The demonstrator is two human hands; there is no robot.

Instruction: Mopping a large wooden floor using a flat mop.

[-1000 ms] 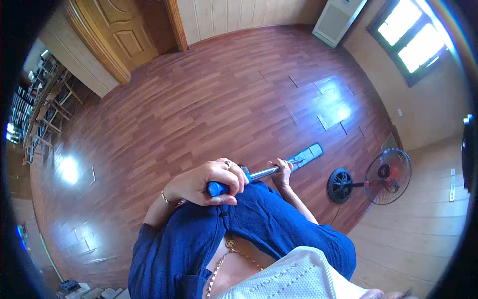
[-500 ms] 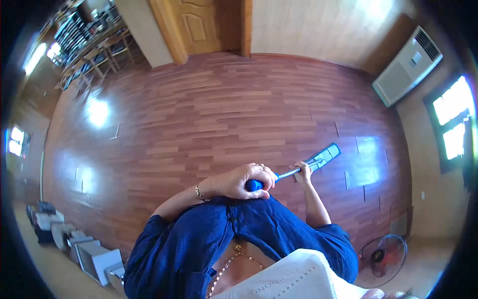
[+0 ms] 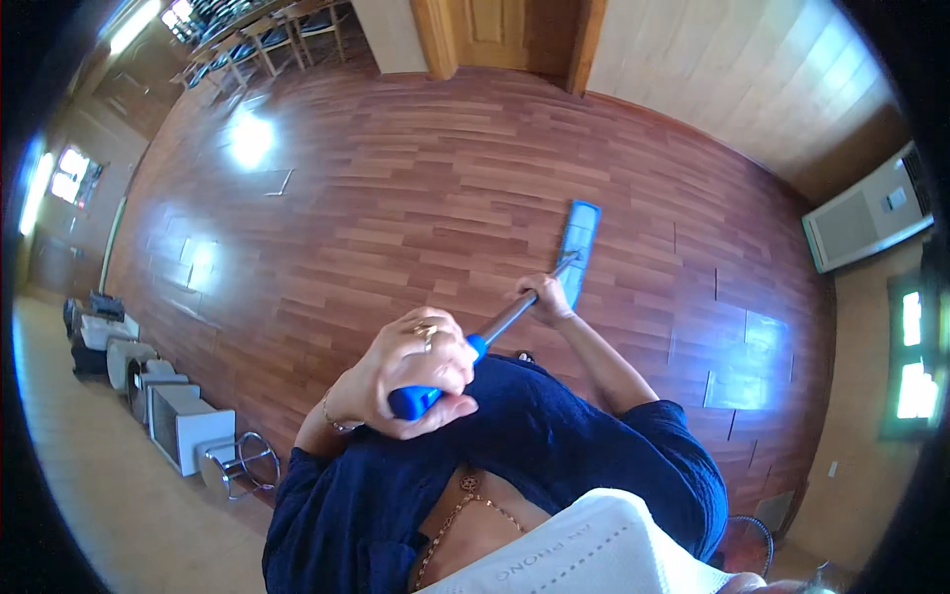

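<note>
A flat mop with a light blue head [image 3: 583, 233] extends ahead of me, its head over the brown wood-look floor and apparently lying on it. My left hand [image 3: 424, 358], with a ring and a bracelet, wraps around the blue grip at the top of the handle, close to my chest. Farther down the grey metal pole [image 3: 509, 317], my right hand [image 3: 544, 297] is closed around it near the head. The pole slants away from me to the right. Part of the mop head is hidden behind my right hand and forearm.
Along the left wall stand grey box-like items [image 3: 188, 426] and a metal-framed stool [image 3: 240, 465]. Chairs [image 3: 267, 42] and a table are at the far left. A wooden door [image 3: 495, 35] is ahead, a white floor-standing air conditioner [image 3: 863, 210] at right, and a fan [image 3: 747, 546] behind right.
The mop head has swung from the right to farther ahead and left. My left hand has come nearer and left with the grip, and my right hand has shifted left and forward.
</note>
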